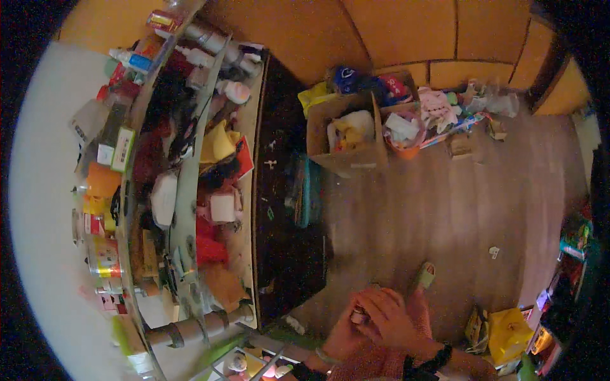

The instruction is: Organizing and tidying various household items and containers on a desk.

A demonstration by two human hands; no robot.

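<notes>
Near the lower edge, my two hands come together in front of my body. My left hand (343, 334) is closed round a small dark and whitish object (360, 315) whose kind I cannot make out. Over it lies my right hand (389, 315), its fingers bent and pressed against the object and the left hand. A black band (438, 360) circles my right wrist, and a pale bracelet (325, 357) my left. Most of the small object is hidden by the fingers.
Left stands a shelf unit (202, 159) crowded with bottles, boxes and cloths. An open cardboard box (349, 159) sits against the orange cabinets (413, 32). One slipper (427, 276) shows beyond my hands; a yellow bag (510, 333) lies right. Below left is a wire rack (251, 362).
</notes>
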